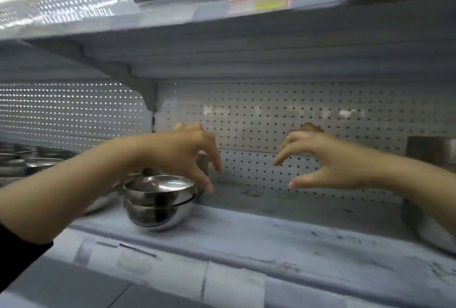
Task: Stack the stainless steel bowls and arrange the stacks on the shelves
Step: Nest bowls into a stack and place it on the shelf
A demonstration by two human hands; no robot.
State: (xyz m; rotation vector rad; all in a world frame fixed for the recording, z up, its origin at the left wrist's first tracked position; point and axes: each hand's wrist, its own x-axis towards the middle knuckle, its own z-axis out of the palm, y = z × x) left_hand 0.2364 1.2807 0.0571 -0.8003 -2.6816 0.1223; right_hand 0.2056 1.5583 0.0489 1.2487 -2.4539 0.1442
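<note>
A small stack of stainless steel bowls point(158, 203) stands on the grey shelf point(283, 238), left of centre. My left hand point(187, 150) hovers just above and behind the stack with its fingers spread and hanging down, holding nothing. My right hand point(318, 157) is in the air over the bare middle of the shelf, fingers spread and loosely bent, empty, well to the right of the stack.
More steel bowls point(29, 159) sit on the neighbouring shelf at far left. A steel item point(429, 152) stands at the right edge by my right forearm. The pegboard back wall point(271, 115) closes the shelf; an upper shelf point(222, 26) hangs overhead.
</note>
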